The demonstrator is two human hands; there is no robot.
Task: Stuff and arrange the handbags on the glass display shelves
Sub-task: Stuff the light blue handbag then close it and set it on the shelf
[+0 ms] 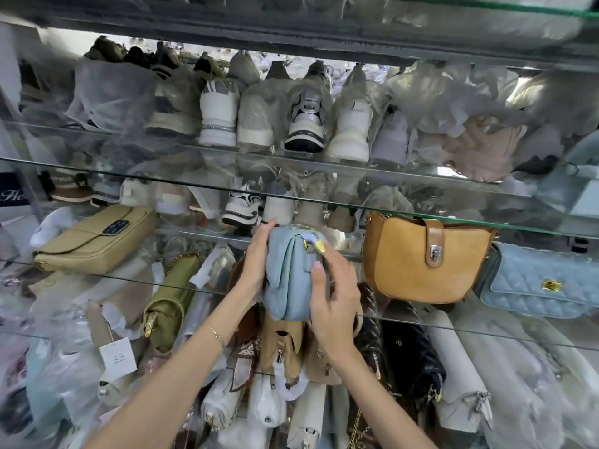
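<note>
Both hands, left hand (257, 264) and right hand (334, 296), clasp a blue bag (287, 273) over the glass shelf (486, 325); best set it upright, beside the tan bag (424, 257).

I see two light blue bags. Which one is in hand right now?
The light blue bag at centre, between the left hand and right hand. The quilted blue bag with a gold emblem lies untouched at far right.
</note>
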